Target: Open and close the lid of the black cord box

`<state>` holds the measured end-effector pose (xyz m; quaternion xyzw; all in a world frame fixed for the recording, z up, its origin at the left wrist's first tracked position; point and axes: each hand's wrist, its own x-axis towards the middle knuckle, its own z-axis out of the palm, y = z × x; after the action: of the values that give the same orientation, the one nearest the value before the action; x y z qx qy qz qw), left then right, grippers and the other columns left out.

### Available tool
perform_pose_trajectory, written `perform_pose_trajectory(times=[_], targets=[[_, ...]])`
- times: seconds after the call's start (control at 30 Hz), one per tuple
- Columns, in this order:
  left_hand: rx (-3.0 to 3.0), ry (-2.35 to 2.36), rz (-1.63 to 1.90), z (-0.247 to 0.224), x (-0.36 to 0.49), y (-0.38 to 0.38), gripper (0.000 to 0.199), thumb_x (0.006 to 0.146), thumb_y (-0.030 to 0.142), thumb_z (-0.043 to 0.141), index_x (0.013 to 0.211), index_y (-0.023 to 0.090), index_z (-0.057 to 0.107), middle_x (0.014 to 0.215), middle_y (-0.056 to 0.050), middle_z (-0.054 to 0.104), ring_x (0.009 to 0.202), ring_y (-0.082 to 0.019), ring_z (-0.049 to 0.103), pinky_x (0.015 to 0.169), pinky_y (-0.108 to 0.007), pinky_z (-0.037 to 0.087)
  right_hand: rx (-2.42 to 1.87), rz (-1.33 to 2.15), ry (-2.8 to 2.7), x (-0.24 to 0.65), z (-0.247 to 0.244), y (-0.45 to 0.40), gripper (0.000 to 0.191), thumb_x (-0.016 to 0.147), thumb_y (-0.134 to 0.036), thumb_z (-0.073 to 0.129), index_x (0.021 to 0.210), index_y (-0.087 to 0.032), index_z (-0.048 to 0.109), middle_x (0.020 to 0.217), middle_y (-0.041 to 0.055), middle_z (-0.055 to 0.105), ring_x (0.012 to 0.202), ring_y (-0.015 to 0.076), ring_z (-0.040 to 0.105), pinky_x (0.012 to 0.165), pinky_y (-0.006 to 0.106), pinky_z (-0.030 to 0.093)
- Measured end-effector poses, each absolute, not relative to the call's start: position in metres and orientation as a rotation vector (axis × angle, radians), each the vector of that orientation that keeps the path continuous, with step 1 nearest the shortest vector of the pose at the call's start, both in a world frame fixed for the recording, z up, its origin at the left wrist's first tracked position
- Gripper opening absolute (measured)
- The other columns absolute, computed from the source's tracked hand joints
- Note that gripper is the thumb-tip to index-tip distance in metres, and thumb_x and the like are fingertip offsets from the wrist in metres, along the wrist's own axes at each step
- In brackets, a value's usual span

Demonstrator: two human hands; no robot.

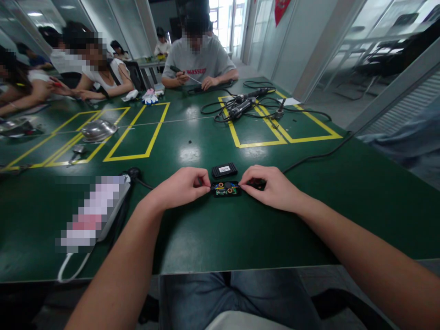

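Narrowly pinches, with left hand (pixel 184 186) at nine o'clock and right hand (pixel 274 188) at three, the opened black electronics case (pixel 227 195) between, with circuit board (pixel 222 191) exposed and ribbed lid (pixel 224 170) off at twelve, not yet refitted.

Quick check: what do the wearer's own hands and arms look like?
The left hand and right hand are ungloved, with no watch, bracelet or ring visible. The left forearm and right forearm are bare, no sleeve in view.
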<state>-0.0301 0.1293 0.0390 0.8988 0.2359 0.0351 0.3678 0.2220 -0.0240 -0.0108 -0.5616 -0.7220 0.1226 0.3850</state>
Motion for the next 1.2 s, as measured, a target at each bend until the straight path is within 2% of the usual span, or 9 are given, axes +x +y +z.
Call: perform_pose_trajectory(times=[0.33,0.63,0.8,0.97,1.1,1.2], targets=[[2.349,0.597,0.094,0.0360,-0.0282,0.1308,0.011,0.091,0.023,0.071,0.081,0.020,0.073,0.071,0.002,0.071,0.066,-0.016,0.063,0.071,-0.028,0.047,-1.430,0.330,-1.855,0.2231,-0.0142,-0.0202,0.011,0.095,-0.019,0.074,0.086,-0.025,0.078,0.092,0.0049,0.082,0.085,0.0236,0.074,0.081,0.039,0.057],[2.497,0.603,0.198,0.0340,-0.0251,0.1293,0.009,0.086,0.014,0.073,0.078,0.019,0.076,0.078,0.000,0.070,0.073,-0.017,0.063,0.073,-0.030,0.044,-1.422,0.285,-1.827,0.2193,-0.0171,-0.0211,0.011,0.091,-0.016,0.073,0.085,-0.025,0.076,0.087,0.0040,0.079,0.080,0.0229,0.070,0.075,0.038,0.055],[2.552,0.591,0.251,0.0337,-0.0225,0.1254,0.007,0.086,0.015,0.077,0.081,0.019,0.079,0.081,-0.001,0.070,0.077,-0.018,0.064,0.075,-0.031,0.045,-1.419,0.280,-1.823,0.2192,-0.0170,-0.0206,0.009,0.092,-0.019,0.076,0.086,-0.025,0.078,0.088,0.0044,0.080,0.080,0.0234,0.070,0.074,0.038,0.056],[2.551,0.562,0.255,0.0304,-0.0222,0.1258,0.008,0.088,0.015,0.076,0.082,0.019,0.079,0.081,0.000,0.071,0.074,-0.016,0.064,0.074,-0.030,0.045,-1.412,0.282,-1.826,0.2206,-0.0174,-0.0197,0.011,0.094,-0.019,0.076,0.085,-0.025,0.078,0.091,0.0047,0.080,0.086,0.0245,0.072,0.081,0.040,0.057],[2.536,0.529,0.243,0.0288,-0.0223,0.1265,0.012,0.090,0.017,0.073,0.078,0.019,0.076,0.080,0.000,0.071,0.071,-0.015,0.063,0.072,-0.028,0.046,-1.414,0.283,-1.830,0.2213,-0.0161,-0.0184,0.013,0.094,-0.020,0.077,0.082,-0.026,0.077,0.105,0.0064,0.082,0.098,0.0275,0.074,0.093,0.046,0.058],[2.540,0.512,0.244,0.0302,-0.0221,0.1242,0.013,0.088,0.017,0.072,0.076,0.020,0.074,0.081,0.000,0.070,0.072,-0.016,0.062,0.072,-0.029,0.046,-1.430,0.270,-1.855,0.2189,-0.0136,-0.0182,0.015,0.092,-0.018,0.076,0.080,-0.025,0.074,0.113,0.0073,0.082,0.104,0.0294,0.073,0.095,0.048,0.057]])
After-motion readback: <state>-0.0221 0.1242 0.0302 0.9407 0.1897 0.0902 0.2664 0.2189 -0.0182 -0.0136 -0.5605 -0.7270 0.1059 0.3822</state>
